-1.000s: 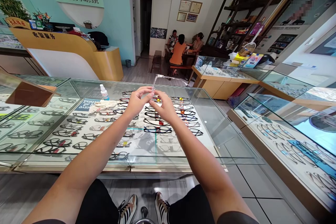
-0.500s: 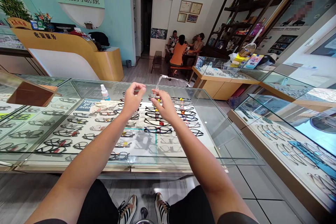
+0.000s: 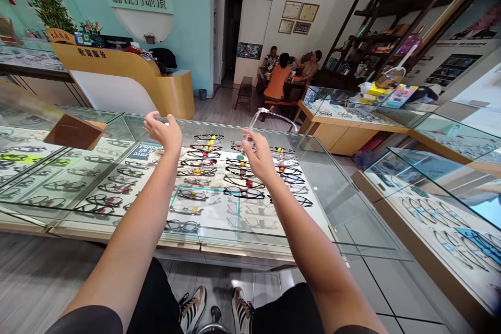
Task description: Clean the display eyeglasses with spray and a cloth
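Note:
My right hand [image 3: 258, 154] is closed on a pair of clear-framed glasses [image 3: 274, 112], raised above the glass display counter [image 3: 332, 182]; one temple sticks out to the right. At the left, my left hand [image 3: 164, 133] is held up with thumb and fingers apart. It covers most of the white spray bottle, whose white top [image 3: 167, 123] peeks out between thumb and fingers; whether they touch it I cannot tell. A pale cloth [image 3: 155, 156] lies partly behind my left wrist, beside a dark blue printed card [image 3: 140, 152].
Rows of glasses [image 3: 243, 193] lie below my hands. A brown wooden-looking panel [image 3: 76, 130] stands at the left. More glass cases [image 3: 422, 203] run along the right. Several people [image 3: 278, 81] sit at a table in the back, near a reception desk [image 3: 172, 94].
My left hand has moved left, away from my right hand, to the spray bottle, and its fingers have spread. My right hand still holds the glasses. The view has shifted slightly left.

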### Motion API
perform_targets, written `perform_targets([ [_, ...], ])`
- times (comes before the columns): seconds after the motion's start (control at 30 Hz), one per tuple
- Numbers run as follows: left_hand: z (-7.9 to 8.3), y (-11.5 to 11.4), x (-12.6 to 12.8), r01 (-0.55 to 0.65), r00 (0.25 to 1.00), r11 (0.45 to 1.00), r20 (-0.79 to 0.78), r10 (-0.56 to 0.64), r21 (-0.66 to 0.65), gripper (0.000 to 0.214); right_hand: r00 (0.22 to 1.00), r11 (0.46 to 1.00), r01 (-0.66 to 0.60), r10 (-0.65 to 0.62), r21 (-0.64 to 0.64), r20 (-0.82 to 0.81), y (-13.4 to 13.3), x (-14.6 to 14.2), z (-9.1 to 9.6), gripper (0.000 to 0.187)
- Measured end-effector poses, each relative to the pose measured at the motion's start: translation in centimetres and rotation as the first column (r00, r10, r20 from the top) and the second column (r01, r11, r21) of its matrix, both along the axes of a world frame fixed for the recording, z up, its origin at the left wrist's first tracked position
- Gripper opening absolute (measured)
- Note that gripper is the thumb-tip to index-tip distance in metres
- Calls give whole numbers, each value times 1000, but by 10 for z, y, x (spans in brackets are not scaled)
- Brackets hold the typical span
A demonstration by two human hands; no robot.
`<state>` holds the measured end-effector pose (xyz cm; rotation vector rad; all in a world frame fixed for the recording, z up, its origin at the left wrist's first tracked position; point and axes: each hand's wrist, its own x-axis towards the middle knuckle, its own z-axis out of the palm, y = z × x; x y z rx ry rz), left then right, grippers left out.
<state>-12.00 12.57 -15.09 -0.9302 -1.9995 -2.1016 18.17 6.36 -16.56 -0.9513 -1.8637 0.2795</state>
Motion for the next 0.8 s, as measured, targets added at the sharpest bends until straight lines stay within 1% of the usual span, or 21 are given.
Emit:
perform_targets([
  [0.07, -5, 2, -5, 6, 999, 980, 34, 1, -201, 48, 1000, 1000, 0, 0, -7, -8, 0, 0, 0, 46],
  [0.1, -8, 4, -7, 23, 999, 954, 52, -8, -298, 54, 1000, 1000, 0, 0, -14, -12, -1, 0, 1, 46],
  [0.17, -14, 7, -11, 73, 995, 889, 98, -32, -452, 57, 1000, 1000, -5, 4, -27, -20, -2, 0, 2, 46],
  [0.23, -19, 10, -14, 125, 988, 835, 146, -54, -535, 55, 1000, 1000, -11, 10, -26, -25, -2, 0, 2, 45],
  [0.3, -23, 13, -18, 162, 982, 810, 176, -74, -564, 52, 1000, 1000, -16, 15, -12, -27, -2, 0, 3, 44],
  [0.4, -29, 17, -23, 191, 976, 795, 195, -94, -576, 46, 999, 1000, -19, 19, 3, -31, -2, 0, 3, 43],
  [0.47, -33, 18, -25, 204, 974, 797, 196, -109, -569, 37, 999, 1000, -20, 20, 10, -35, -1, 0, 2, 43],
  [0.57, -36, 19, -25, 205, 976, 825, 176, -130, -527, 24, 999, 999, -25, 25, 23, -40, 0, 0, 2, 43],
  [0.63, -34, 19, -23, 193, 980, 854, 145, -140, -483, 23, 999, 999, -24, 25, 25, -44, 0, 1, 1, 42],
  [0.67, -32, 19, -23, 193, 980, 871, 122, -154, -451, 23, 999, 999, -23, 24, 22, -47, 0, 1, 2, 42],
  [0.73, -27, 18, -20, 234, 972, 915, 69, -223, -329, 23, 998, 1000, -20, 21, 13, -51, 0, 1, 2, 43],
  [0.77, -24, 18, -18, 278, 960, 929, 45, -275, -245, 22, 998, 1000, -19, 19, 10, -55, 0, 1, 2, 44],
  [0.8, -21, 18, -15, 333, 942, 930, 28, -333, -155, 23, 998, 1000, -19, 19, 8, -60, 0, 2, 3, 44],
])
